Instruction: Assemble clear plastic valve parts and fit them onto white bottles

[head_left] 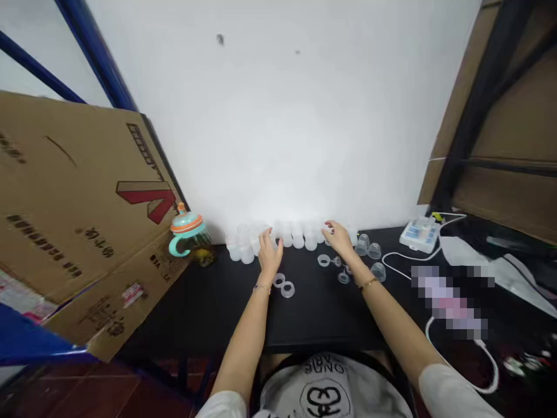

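Observation:
Small frosted white bottles point(247, 253) stand in a cluster along the wall on the black table. My left hand point(270, 254) is at the front of the cluster, thumb and fingers apart, with bottles right behind them; contact is unclear. My right hand point(342, 239) reaches to the cluster's right part, fingers bent and apart, with no held thing visible. Just below my left hand lie translucent rings point(288, 289). Left of my right wrist are another ring point(324, 260) and clear teat-like pieces point(343, 277). Clear domed caps point(373, 251) stand to its right.
A cup with a turquoise handle and orange-trimmed lid point(187, 227) stands at the left by a large cardboard box point(82, 197). On the right are a white power strip point(420, 233), its cable point(398, 254), a blurred-out object point(450, 302) and white paper point(500, 273).

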Available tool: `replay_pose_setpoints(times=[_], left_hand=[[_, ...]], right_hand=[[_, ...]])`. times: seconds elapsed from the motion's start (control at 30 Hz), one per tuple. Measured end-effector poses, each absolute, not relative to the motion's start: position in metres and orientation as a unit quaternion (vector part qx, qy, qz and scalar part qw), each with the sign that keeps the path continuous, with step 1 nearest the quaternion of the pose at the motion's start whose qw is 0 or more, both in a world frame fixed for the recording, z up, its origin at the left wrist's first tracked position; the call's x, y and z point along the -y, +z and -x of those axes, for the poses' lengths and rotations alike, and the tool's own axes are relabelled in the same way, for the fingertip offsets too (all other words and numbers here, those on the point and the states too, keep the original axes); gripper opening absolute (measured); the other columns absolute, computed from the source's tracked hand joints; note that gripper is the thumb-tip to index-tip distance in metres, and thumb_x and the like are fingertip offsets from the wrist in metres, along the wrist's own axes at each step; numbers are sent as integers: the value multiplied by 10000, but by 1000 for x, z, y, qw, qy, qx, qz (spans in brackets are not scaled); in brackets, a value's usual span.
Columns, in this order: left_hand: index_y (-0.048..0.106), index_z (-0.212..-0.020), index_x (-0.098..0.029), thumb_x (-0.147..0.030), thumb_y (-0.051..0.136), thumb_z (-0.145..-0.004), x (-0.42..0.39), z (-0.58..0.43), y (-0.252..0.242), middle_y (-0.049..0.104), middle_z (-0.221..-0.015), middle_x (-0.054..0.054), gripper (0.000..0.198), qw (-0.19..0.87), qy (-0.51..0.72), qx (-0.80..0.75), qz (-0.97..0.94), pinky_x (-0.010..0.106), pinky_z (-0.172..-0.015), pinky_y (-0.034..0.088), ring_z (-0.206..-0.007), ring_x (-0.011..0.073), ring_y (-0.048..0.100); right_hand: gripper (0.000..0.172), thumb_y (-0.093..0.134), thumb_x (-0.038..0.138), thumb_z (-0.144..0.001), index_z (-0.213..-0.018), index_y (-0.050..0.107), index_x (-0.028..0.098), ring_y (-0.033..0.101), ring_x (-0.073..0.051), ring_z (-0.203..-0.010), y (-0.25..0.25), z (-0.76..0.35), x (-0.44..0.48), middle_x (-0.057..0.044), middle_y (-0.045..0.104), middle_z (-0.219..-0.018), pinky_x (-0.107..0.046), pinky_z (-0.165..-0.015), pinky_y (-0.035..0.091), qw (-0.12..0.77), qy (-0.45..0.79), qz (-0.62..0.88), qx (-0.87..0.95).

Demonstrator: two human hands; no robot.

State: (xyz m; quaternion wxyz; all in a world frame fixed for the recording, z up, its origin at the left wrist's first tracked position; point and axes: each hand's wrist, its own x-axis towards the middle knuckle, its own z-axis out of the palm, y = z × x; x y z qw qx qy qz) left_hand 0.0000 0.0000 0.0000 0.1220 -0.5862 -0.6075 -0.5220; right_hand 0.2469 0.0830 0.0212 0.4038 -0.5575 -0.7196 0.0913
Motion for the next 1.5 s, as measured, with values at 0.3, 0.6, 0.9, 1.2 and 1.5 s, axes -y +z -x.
replay_pose_setpoints(times=[0.3, 0.6, 0.9, 1.2, 1.5], left_hand=[[563, -1283, -195, -283, 552, -968, -1, -14, -7, 617, -1208, 113, 327, 110, -483, 577, 649, 285, -741, 531, -1055, 221, 642], [596, -1226, -228, -297, 565, -966, -1, -29, -14, 611, -1214, 70, 270, 65, -437, 580, 684, 265, -705, 504, -929, 184, 651], [568, -1295, -226, -322, 585, -959, 0, -37, -17, 608, -1269, 77, 350, 22, -401, 571, 716, 270, -722, 532, -954, 189, 664], [405, -1492, -198, -455, 660, -910, -5, -39, -26, 566, -1428, 139, 686, -11, -376, 579, 723, 341, -863, 544, -1062, 246, 676], [375, -1518, -192, -502, 638, -913, -5, -38, -21, 647, -1326, 136, 729, -43, -374, 604, 702, 340, -852, 536, -1025, 245, 692]], right_hand=[[405, 501, 207, -959, -1346, 620, 200, 518, -329, -1287, 13, -206, -62, -156, 512, -1483, -428, -1027, 447, 324, -19, 522, 789], [310, 445, 184, -1000, -1213, 670, 196, 631, -243, -1118, 5, -220, -51, -86, 717, -1193, -332, -987, 450, 349, -1, 491, 798], [279, 517, 263, -1012, -1221, 689, 194, 666, -250, -1122, 1, -216, -50, -93, 730, -1226, -355, -975, 476, 376, -4, 454, 808], [262, 512, 281, -1024, -1164, 720, 205, 690, -244, -1079, 4, -209, -42, -88, 760, -1143, -363, -977, 497, 404, 15, 394, 825], [337, 494, 311, -1025, -1296, 662, 204, 692, -224, -1105, 2, -207, -41, -93, 740, -1211, -357, -995, 507, 410, 33, 366, 835]])
